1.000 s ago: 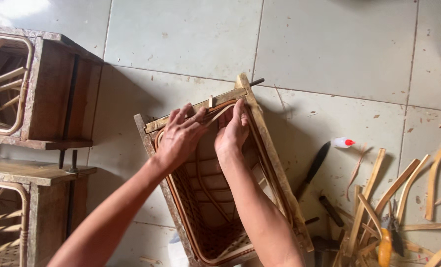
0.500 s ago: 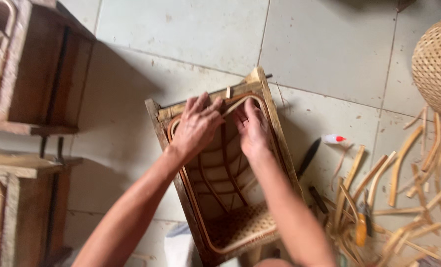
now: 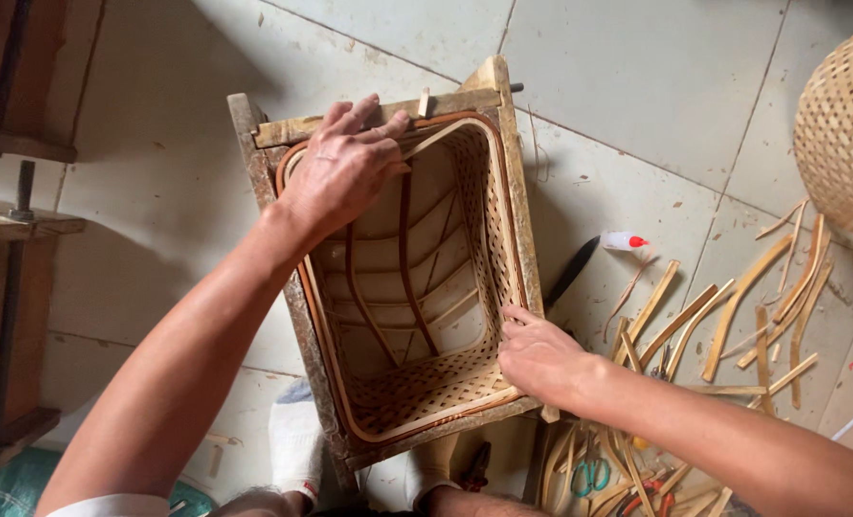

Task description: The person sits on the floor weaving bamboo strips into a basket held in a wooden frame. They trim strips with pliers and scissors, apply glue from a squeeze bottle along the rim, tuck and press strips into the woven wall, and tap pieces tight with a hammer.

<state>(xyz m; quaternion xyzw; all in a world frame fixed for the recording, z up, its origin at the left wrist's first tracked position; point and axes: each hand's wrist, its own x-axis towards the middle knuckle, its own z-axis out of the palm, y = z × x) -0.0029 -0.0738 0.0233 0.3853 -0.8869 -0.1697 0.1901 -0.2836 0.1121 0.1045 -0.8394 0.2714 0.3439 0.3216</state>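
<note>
A square woven bamboo basket sits inside a rough wooden frame on the tiled floor, its opening facing up. My left hand lies flat on the far left corner of the basket's rim, fingers spread over the frame's top bar. My right hand rests on the near right corner, fingers curled over the rim and pressing on it. Curved bamboo ribs line the inside of the basket.
Loose bamboo strips are scattered on the floor at right, with a dark knife, a small white bottle with a red cap and scissors. A round woven basket stands top right. Wooden frames stand at left.
My right hand has left the far rim beside the left hand and moved down to the near right corner. The left hand stays on the far rim. The view has moved closer.
</note>
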